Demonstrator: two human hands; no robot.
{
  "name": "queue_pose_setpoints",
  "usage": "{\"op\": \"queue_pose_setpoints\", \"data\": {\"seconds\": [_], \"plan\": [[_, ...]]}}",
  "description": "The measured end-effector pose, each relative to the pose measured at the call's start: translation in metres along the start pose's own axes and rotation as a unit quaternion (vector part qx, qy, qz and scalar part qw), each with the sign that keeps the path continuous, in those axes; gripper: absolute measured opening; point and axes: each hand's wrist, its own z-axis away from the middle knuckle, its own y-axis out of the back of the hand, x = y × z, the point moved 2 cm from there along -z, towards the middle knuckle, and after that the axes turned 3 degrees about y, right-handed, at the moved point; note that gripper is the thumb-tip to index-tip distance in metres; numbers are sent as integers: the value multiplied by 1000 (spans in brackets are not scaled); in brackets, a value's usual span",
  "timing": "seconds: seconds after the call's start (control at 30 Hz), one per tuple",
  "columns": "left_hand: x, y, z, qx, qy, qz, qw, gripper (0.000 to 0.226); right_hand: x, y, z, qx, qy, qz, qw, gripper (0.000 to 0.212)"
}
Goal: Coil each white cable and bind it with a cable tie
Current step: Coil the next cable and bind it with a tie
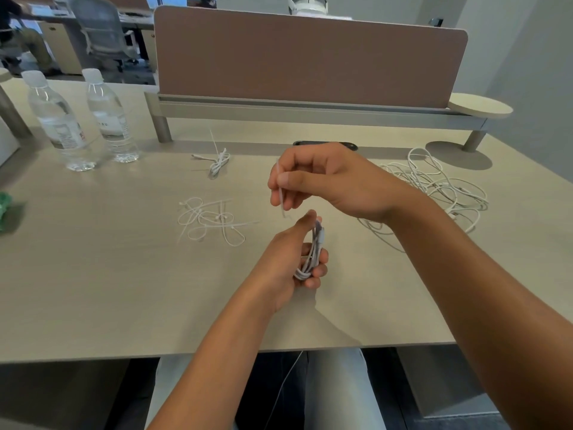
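Head view, coil: small white cable coil (311,257), light and springy, above the desk (124,274) near its front edge.
Left hand (291,259): curled round the coil's middle, the best hold.
Right hand (325,181): just above, pinching a thin, bendy cable tie (281,197).
Loose cables (440,184): right of the coil.

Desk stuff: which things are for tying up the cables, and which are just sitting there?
For the job:
- coiled white cable, gripped in the left hand
- cable tie, pinched by the right hand
- loose cable ties
- tangled white cables
- finished bundle

Just lying about:
- two water bottles
- green thing at the desk's left edge
- round shelf
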Motion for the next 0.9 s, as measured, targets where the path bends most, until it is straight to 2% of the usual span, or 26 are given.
{"op": "queue_pose_setpoints", "data": {"seconds": [0.13, 0.23, 0.37, 0.47, 0.57, 0.63, 0.73, 0.8, 0.9], "plan": [[-2, -1, -3, -8, 3, 3, 1000, 41, 1, -7, -4, -39, 9, -33, 999, 15], [-2, -1, -4, -6, -2, 3, 1000, 48, 4, -7, -6, -50, -1, -73, 996, 15], [-2, -1, -5, 1, -9, 15, 1000, 42, 11, -2, -10, -6, -25, -89, 996, 18], [-3, -1, -5, 3, -10, 33, 999, 41, 10, -2, -8, 35, -27, -52, 998, 19], [-3, 0, -5, 12, -14, 59, 998, 41, 8, -2, -4, 106, -28, 3, 994, 20], [-2, 2, -5, 9, -28, 84, 996, 44, 13, 0, 4, 212, -25, 32, 977, 20], [0, 7, -4, 7, -46, 116, 992, 47, 36, -3, 30, 362, -53, 26, 930, 16], [1, 9, -3, -1, -46, 138, 989, 49, 53, -11, 49, 386, -84, 27, 918, 15], [2, 8, -3, -16, -40, 160, 986, 49, 68, -19, 69, 372, -107, 25, 922, 12]]}}
